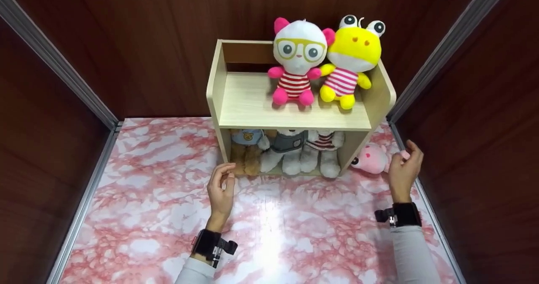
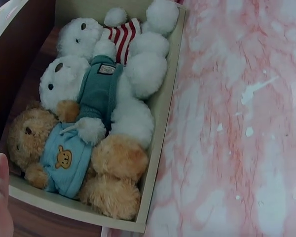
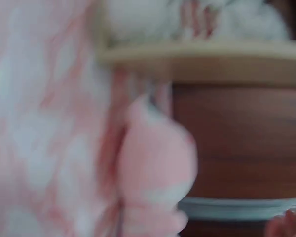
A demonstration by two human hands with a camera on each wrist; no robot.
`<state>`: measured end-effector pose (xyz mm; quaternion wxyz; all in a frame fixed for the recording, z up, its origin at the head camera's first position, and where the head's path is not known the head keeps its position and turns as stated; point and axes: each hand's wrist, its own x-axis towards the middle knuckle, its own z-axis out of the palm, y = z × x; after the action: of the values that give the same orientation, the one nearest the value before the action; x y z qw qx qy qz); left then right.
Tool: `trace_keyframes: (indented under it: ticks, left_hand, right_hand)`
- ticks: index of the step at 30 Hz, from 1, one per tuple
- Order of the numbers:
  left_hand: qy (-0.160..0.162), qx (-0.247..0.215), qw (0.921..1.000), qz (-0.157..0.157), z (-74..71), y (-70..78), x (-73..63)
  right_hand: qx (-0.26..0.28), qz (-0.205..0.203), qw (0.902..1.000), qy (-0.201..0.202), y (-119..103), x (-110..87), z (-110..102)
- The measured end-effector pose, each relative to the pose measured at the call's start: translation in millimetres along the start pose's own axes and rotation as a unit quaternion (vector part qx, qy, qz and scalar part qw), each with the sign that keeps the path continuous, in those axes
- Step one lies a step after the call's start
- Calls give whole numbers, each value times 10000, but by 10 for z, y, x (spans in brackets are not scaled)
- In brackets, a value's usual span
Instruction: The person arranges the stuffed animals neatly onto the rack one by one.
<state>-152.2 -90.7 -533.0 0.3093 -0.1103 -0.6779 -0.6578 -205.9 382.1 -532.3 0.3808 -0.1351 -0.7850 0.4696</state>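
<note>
My left hand (image 1: 221, 189) is by the lower left front corner of the wooden shelf (image 1: 290, 119), fingers loosely bent with nothing in them. Near it on the lower level are a brown teddy bear (image 2: 64, 158) in a blue shirt, a white plush bear (image 2: 96, 94) in green and another white plush bear (image 2: 122, 42) in red stripes. My right hand (image 1: 402, 174) hovers at the feet of a pink plush toy (image 1: 372, 160), which lies on the floor against the shelf's right side. The right wrist view is blurred; fingers (image 3: 286, 224) there appear apart from the toy.
On the shelf top sit a white-and-pink plush toy (image 1: 299, 52) with yellow glasses and a yellow frog plush (image 1: 353, 52). Dark wood panels (image 1: 160, 44) enclose the back and sides. Pink marbled flooring (image 1: 147, 216) lies in front.
</note>
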Motion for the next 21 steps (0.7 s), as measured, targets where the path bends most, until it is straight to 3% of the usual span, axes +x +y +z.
trace_keyframes:
  ticks: [2,4,6,10,13,17,21]
  left_hand:
    - [12,72,10000,-32,-24,-18,4]
    - [11,114,9999,-75,-47,-35,10]
    - [-2,144,9998,-129,-70,-52,15]
    - [-44,236,9995,-226,-106,-90,17]
    - [-90,326,9990,-296,-127,-105,6]
    - [-69,402,9984,-397,-150,-117,-15]
    - [16,440,9979,-485,-161,-137,-20]
  right_hand:
    - [-747,122,9947,-700,152,66,-9]
    - [-1343,109,9791,-1525,268,128,-12]
    - [-1885,108,9532,-2362,357,184,-5]
    - [-2721,297,8867,-3727,485,270,41]
    - [-2939,377,8573,-4209,571,305,76]
    - [-3115,308,8441,-4353,673,309,94]
    - [-3186,181,8486,-4219,741,280,110]
